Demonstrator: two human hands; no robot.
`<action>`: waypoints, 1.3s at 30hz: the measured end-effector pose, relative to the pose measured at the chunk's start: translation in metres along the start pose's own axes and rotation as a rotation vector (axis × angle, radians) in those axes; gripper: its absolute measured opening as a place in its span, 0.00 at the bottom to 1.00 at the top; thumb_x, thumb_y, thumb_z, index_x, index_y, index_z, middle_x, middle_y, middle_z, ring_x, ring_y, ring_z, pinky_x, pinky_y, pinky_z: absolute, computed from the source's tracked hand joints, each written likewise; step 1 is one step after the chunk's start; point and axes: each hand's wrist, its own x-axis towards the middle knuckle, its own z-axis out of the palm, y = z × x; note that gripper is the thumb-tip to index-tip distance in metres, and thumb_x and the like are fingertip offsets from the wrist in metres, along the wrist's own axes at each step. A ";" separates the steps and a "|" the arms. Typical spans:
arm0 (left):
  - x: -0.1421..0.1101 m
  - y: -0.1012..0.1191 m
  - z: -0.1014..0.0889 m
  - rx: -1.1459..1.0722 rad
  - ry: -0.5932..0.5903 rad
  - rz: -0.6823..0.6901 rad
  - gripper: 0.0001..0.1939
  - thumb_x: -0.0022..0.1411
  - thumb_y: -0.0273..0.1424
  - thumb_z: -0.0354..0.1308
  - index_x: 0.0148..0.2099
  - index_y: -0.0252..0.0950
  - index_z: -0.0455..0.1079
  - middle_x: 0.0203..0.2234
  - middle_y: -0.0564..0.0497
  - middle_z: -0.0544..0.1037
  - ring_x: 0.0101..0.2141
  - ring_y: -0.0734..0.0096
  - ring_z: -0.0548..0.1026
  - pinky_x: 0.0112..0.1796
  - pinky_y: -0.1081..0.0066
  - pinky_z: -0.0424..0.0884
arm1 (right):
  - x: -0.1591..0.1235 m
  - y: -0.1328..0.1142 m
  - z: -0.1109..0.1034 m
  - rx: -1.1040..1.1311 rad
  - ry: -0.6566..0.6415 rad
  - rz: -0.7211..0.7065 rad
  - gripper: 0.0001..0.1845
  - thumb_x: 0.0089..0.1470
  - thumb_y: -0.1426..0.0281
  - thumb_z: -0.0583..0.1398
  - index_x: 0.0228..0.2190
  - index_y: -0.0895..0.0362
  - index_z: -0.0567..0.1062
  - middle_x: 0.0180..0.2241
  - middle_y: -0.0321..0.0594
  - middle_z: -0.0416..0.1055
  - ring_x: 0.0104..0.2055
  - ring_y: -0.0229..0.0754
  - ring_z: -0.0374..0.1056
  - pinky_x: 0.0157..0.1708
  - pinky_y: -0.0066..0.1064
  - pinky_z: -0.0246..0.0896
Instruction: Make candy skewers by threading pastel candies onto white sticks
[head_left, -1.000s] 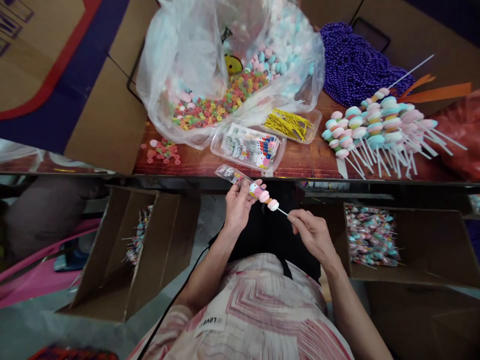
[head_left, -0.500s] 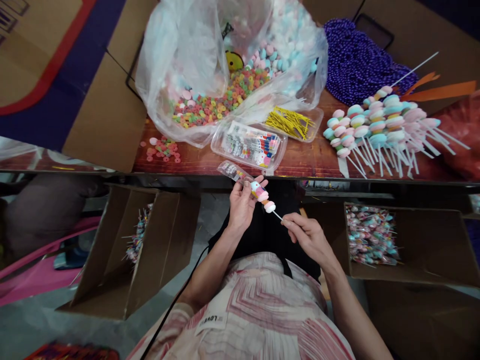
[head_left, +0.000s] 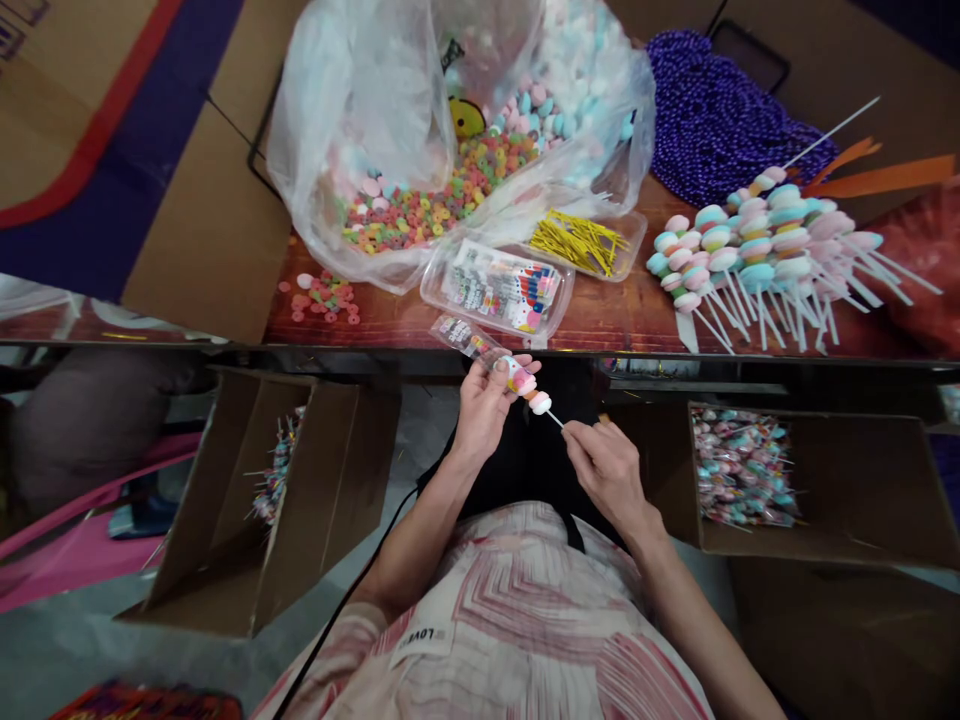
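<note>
A marshmallow skewer (head_left: 539,403) with pink-and-white sweets and an orange ring lies tilted between my hands, over my lap. My left hand (head_left: 484,410) is closed on a clear printed plastic bag (head_left: 465,338), its thumb on top. The upper sweets sit inside the bag's mouth, while the lowest ones are outside it. Pinched in my right hand (head_left: 606,465) is the lower end of the white stick. Just beyond, at the table's edge, a clear tray (head_left: 559,325) holds a stack of the same printed bags.
Yellow twist ties (head_left: 577,243) fill another tray. A large plastic bag (head_left: 300,190) holds gummy rings and marshmallows. Finished skewers (head_left: 772,250) are piled at right by purple beads (head_left: 701,110). Cardboard boxes with wrapped skewers stand at left (head_left: 330,480) and right (head_left: 862,480).
My right hand has pushed the stick up and left, and more of the sweets are inside the bag. My left hand keeps its hold on the bag.
</note>
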 end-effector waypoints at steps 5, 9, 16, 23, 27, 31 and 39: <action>0.003 0.000 0.002 -0.045 0.074 0.009 0.18 0.54 0.39 0.71 0.41 0.37 0.70 0.38 0.47 0.82 0.48 0.55 0.80 0.41 0.68 0.72 | 0.003 -0.015 -0.004 0.085 -0.044 0.006 0.11 0.64 0.70 0.56 0.32 0.55 0.77 0.21 0.36 0.69 0.23 0.37 0.59 0.28 0.33 0.53; 0.004 -0.001 0.003 -0.096 0.110 0.016 0.13 0.58 0.38 0.68 0.40 0.38 0.71 0.40 0.46 0.83 0.48 0.58 0.80 0.39 0.69 0.72 | 0.001 -0.027 -0.006 0.391 -0.107 0.242 0.11 0.64 0.67 0.57 0.34 0.55 0.78 0.21 0.34 0.68 0.22 0.36 0.62 0.25 0.30 0.56; 0.002 -0.002 0.003 -0.066 0.031 -0.058 0.12 0.61 0.39 0.66 0.42 0.38 0.72 0.39 0.45 0.83 0.49 0.59 0.79 0.42 0.68 0.72 | 0.002 -0.028 0.002 0.673 -0.143 0.551 0.14 0.61 0.61 0.59 0.32 0.56 0.78 0.16 0.29 0.60 0.18 0.33 0.56 0.20 0.27 0.51; -0.001 -0.008 0.002 -0.060 0.010 -0.076 0.13 0.62 0.40 0.64 0.39 0.35 0.71 0.34 0.48 0.81 0.45 0.60 0.81 0.43 0.68 0.71 | 0.001 -0.016 0.017 0.267 0.025 0.286 0.12 0.64 0.65 0.56 0.32 0.54 0.76 0.21 0.35 0.66 0.23 0.38 0.61 0.27 0.32 0.56; -0.003 -0.011 0.002 -0.067 0.000 -0.140 0.14 0.61 0.41 0.65 0.40 0.36 0.71 0.35 0.50 0.80 0.46 0.59 0.80 0.48 0.64 0.70 | 0.002 -0.005 0.020 0.073 0.092 0.146 0.13 0.65 0.68 0.54 0.31 0.55 0.76 0.23 0.39 0.69 0.24 0.40 0.61 0.29 0.34 0.56; -0.008 -0.013 0.006 -0.055 -0.050 -0.202 0.15 0.60 0.43 0.66 0.39 0.37 0.69 0.32 0.52 0.78 0.47 0.58 0.80 0.47 0.65 0.70 | 0.000 -0.013 0.025 0.175 0.033 0.204 0.11 0.66 0.68 0.53 0.35 0.54 0.75 0.26 0.38 0.71 0.27 0.39 0.65 0.31 0.33 0.60; -0.021 -0.012 0.005 0.037 -0.167 -0.317 0.24 0.56 0.50 0.65 0.42 0.35 0.73 0.38 0.42 0.82 0.46 0.54 0.80 0.46 0.63 0.71 | 0.005 -0.026 0.029 0.486 0.024 0.393 0.11 0.67 0.65 0.52 0.34 0.54 0.72 0.18 0.28 0.60 0.19 0.33 0.57 0.22 0.28 0.54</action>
